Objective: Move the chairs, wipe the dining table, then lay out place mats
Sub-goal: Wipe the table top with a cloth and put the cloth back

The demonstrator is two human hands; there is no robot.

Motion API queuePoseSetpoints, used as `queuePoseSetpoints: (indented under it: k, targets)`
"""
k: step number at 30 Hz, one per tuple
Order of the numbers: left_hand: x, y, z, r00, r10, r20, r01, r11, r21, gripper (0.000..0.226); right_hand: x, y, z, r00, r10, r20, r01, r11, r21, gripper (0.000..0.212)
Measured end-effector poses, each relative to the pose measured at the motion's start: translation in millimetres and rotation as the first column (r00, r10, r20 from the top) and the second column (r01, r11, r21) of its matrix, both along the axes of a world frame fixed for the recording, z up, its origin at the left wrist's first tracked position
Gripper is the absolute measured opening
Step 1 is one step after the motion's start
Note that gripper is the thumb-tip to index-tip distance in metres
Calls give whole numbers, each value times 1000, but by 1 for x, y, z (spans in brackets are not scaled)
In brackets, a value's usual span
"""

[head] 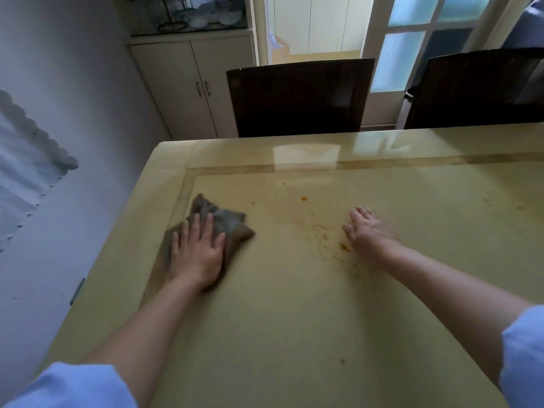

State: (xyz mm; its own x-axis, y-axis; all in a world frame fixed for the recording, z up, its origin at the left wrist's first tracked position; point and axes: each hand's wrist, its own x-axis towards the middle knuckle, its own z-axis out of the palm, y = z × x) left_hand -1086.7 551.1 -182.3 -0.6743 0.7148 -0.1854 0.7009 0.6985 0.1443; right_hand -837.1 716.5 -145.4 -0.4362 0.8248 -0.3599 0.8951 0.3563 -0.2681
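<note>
A glossy beige dining table (294, 334) fills the lower view. My left hand (197, 251) presses flat on a crumpled grey-brown cloth (229, 222) near the table's left border. My right hand (368, 234) rests flat on the tabletop with fingers apart, holding nothing. Orange-brown stains and crumbs (321, 231) lie between the two hands, with a small orange spot (303, 198) further back. Two dark wooden chairs stand at the far edge: one (298, 98) at the middle, another (474, 89) at the right. No place mats are in view.
A white wall (73, 98) runs close along the table's left side, with a scalloped white fabric (26, 160) hanging on it. A beige cabinet (191, 83) with a glass case on top stands behind. A doorway and glass-paned door (412, 39) are beyond the chairs.
</note>
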Motion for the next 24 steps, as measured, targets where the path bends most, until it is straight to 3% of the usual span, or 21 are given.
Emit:
queuePoseSetpoints:
  k: [2,4,6,8,11,14,19,22,24]
  targets:
    - [-17,6,1,969,246,-21,-246,969,-7,61,1,11,-2,1000,-23,-20,22,999,-37,50]
    - [-11,33,1,933,359,-5,-359,933,-5,62,2,21,-1,996,-65,-56,63,997,-43,45]
    - [16,71,-2,971,239,2,-239,971,4,62,6,26,-1,992,-105,-72,102,994,-41,43]
    - [61,106,-5,1000,-16,19,15,999,31,61,7,30,-4,989,-113,-93,110,993,-39,41]
    - [127,128,-1,934,-350,73,346,936,64,60,5,30,-5,980,-163,-114,158,986,-50,44]
    - [118,116,1,901,-426,82,426,905,21,59,0,26,-4,973,-193,-123,189,981,-46,39]
    - [-9,51,1,998,-57,35,57,998,6,60,-4,18,5,984,-175,-38,176,984,11,40]
    - [-47,32,0,965,264,7,-264,965,-14,62,-4,20,6,985,-168,-34,169,985,28,41]
    - [-30,54,2,935,354,6,-354,935,-11,62,-7,18,5,986,-168,-17,168,985,24,43]
